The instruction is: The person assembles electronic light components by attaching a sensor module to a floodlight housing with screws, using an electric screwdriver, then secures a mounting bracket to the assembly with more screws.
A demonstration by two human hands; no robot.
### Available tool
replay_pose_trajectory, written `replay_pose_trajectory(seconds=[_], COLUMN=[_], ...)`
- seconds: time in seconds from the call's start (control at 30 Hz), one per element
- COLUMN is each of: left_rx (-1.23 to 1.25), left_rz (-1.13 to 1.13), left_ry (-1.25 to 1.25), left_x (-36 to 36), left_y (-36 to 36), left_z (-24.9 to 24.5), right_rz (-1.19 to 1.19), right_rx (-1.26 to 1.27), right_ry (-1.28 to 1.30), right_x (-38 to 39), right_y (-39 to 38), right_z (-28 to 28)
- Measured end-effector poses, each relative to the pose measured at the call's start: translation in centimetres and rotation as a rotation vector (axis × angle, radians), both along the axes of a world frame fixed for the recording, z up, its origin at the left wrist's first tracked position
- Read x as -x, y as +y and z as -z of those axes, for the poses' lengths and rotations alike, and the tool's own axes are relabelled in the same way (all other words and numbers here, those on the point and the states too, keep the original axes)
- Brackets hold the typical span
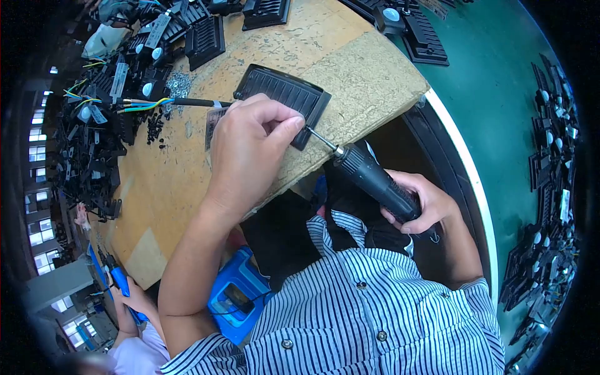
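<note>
My right hand (425,203) is wrapped round a black electric screwdriver (378,181), whose bit points up and left over the table edge. The tip of the bit meets the fingertips of my left hand (250,134). Thumb and index finger are pinched there; whatever is between them is too small or hidden to name. Under that hand lies a black finned housing (284,90), partly covered by my fingers. A black cable (194,102) with stripped coloured wires runs left from beside the hand. A small labelled plate (214,122) shows next to my wrist.
The wooden table (350,81) has a rounded right edge. Black lamp parts (94,137) are heaped at left, near loose screws (178,84). A blue plastic stool (240,294) stands below. At lower left, a co-worker's hand (134,297) holds a blue tool (120,281). More lamps line the green surface (500,125).
</note>
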State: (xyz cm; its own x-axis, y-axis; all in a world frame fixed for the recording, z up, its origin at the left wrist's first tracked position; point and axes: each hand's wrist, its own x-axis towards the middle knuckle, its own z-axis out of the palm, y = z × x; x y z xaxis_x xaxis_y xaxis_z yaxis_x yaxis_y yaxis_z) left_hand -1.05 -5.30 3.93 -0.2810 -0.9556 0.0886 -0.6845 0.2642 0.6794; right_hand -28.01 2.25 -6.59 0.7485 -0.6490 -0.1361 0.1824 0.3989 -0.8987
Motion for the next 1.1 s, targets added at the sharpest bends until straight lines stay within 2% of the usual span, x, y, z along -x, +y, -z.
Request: replay_pose_trajectory(seconds=[0.13,0.47,0.63,0.9,1.1], left_rx=[0.064,0.145,0.351,0.426,0.397], left_rz=[0.179,0.138,0.227,0.336,0.386], left_ry=[-0.063,-0.158,-0.279,-0.383,-0.305], left_x=[-1.0,-0.5,-0.6,-1.0,-1.7], left_y=[-0.2,0.5,0.2,-1.1,-2.2], left_z=[-0.4,-1.0,-0.6,-0.8,-0.9], right_rz=[0.008,-0.010,-0.016,-0.002,0.020], right_rx=[0.047,0.033,0.169,0.397,0.289], right_ry=[0.038,0.085,0.226,0.438,0.559], right_x=[0.5,1.1,1.6,1.7,0.7], right_y=[0.1,-0.1,-0.2,-0.3,0.8], right_z=[-0.4,-0.8,-1.9,-3.3,-6.3])
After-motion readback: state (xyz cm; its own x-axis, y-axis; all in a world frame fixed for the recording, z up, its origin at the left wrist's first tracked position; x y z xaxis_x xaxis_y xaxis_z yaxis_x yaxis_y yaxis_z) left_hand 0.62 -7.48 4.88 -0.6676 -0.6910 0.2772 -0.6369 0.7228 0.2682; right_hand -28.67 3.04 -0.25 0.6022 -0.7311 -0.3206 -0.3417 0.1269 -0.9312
